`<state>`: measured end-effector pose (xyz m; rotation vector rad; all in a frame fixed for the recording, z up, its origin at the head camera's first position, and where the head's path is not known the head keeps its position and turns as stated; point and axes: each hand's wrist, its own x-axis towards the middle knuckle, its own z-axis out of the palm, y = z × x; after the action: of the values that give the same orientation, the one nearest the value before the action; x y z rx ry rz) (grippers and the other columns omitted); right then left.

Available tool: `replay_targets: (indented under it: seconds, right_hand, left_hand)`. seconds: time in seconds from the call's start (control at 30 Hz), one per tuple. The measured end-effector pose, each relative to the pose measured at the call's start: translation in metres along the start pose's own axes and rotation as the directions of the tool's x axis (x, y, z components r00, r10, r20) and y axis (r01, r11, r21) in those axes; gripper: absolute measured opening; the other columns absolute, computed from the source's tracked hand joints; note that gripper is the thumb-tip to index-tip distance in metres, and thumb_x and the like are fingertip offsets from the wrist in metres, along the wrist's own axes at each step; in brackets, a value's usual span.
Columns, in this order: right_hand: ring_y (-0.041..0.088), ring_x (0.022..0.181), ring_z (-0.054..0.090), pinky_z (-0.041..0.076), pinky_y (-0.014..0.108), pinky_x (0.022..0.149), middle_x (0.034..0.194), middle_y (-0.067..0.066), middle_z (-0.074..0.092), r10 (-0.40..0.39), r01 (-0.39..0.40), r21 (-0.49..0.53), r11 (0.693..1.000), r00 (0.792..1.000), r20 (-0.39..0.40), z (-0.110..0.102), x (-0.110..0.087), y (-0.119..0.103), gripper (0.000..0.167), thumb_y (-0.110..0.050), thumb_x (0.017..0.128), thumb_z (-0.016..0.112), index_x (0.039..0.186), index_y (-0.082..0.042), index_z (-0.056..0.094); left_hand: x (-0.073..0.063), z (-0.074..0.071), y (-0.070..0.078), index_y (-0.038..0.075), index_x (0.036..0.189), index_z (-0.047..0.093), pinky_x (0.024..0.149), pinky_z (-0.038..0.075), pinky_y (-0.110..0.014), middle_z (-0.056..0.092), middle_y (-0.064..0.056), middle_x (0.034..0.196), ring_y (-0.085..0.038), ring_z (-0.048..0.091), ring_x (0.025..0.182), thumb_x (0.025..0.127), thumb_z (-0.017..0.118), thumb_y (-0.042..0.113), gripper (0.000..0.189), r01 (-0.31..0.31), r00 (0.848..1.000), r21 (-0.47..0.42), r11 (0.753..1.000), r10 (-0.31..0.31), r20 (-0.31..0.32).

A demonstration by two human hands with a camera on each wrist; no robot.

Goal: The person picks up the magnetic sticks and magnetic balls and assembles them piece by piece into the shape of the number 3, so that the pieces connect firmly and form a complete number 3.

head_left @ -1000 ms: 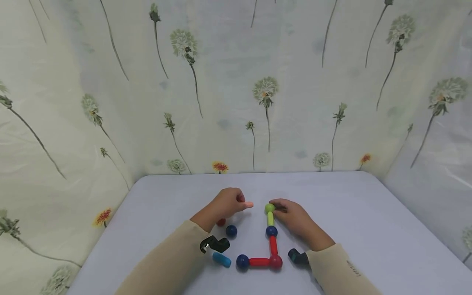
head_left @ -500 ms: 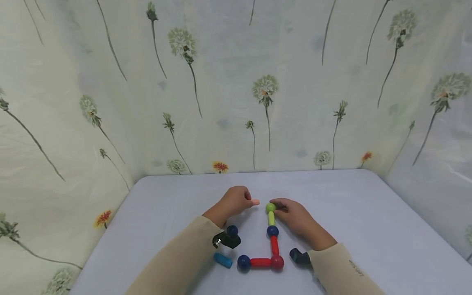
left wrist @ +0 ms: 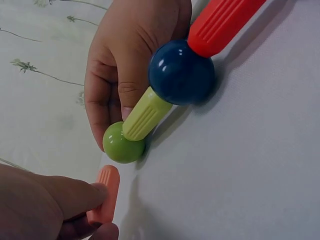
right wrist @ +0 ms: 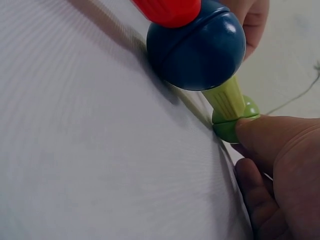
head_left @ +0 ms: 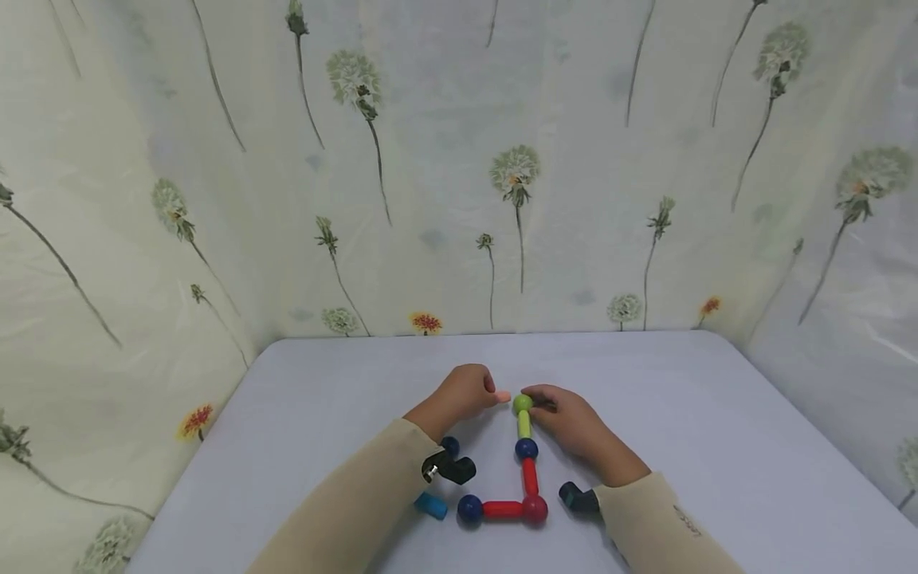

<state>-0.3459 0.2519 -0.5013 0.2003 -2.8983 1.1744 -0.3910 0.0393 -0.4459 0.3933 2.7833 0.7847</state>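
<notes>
My left hand (head_left: 464, 391) pinches a small salmon-orange ribbed rod (left wrist: 113, 186) between thumb and fingers, its free end pointing at the green ball (head_left: 523, 403) with a small gap between them. Thumb and fingers of my right hand (head_left: 570, 421) grip that green ball from the right. The ball ends a joined chain: a yellow-green rod (head_left: 524, 425), a dark blue ball (head_left: 527, 450), a red rod (head_left: 530, 477), a red ball (head_left: 534, 509), a second red rod (head_left: 502, 510) and another blue ball (head_left: 470, 509). It forms an L on the table.
A loose blue rod (head_left: 432, 505) lies left of the chain, partly behind the left sleeve (head_left: 351, 494). Another blue ball (head_left: 450, 446) is partly covered by the left wrist and its black camera (head_left: 450, 466). A flowered curtain (head_left: 430, 159) stands behind the white table (head_left: 301, 414).
My left hand has moved right, bringing the orange rod closer to the green ball. Its forearm now hides a loose red ball seen earlier. My right hand keeps its place on the green ball.
</notes>
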Motion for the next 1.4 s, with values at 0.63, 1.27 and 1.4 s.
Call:
replay_targets:
  seconds: [0.63, 1.27, 1.4]
  right_hand:
    - [0.032, 0.137, 0.058, 0.045, 0.058, 0.112, 0.139, 0.002, 0.068, 0.03, -0.03, 0.021, 0.999, 0.999, 0.012, 0.001, -0.001, -0.002, 0.039, -0.021, 0.101, 0.07, 0.14, -0.023, 0.066]
    - [0.032, 0.137, 0.058, 0.043, 0.059, 0.114, 0.138, 0.002, 0.068, 0.035, -0.035, 0.02, 0.999, 0.999, -0.002, 0.001, 0.001, -0.001, 0.037, -0.021, 0.1, 0.07, 0.137, -0.025, 0.067]
    - [0.032, 0.137, 0.058, 0.043, 0.059, 0.113, 0.137, 0.001, 0.069, 0.029, -0.029, 0.001, 1.0, 1.0, 0.002, 0.001, 0.001, -0.001, 0.036, -0.022, 0.1, 0.071, 0.136, -0.025, 0.067]
  left_hand:
    - [0.002, 0.008, -0.009, 0.014, 0.093, 0.07, 0.067, 0.049, -0.027, 0.064, 0.0, 0.087, -0.016, 0.057, 0.079, 0.094, 0.079, 0.022, 0.013, -0.035, 0.999, -0.035, 0.999, 0.035, 0.004]
    - [0.0, 0.01, -0.023, 0.018, 0.1, 0.069, 0.073, 0.051, -0.033, 0.065, 0.001, 0.093, -0.019, 0.058, 0.086, 0.094, 0.08, 0.028, 0.016, -0.048, 0.999, -0.108, 0.993, 0.051, 0.019]
    - [-0.002, 0.003, -0.028, 0.02, 0.105, 0.068, 0.075, 0.054, -0.033, 0.066, 0.002, 0.096, -0.019, 0.062, 0.087, 0.097, 0.077, 0.031, 0.016, -0.026, 0.999, -0.187, 0.982, 0.031, 0.019]
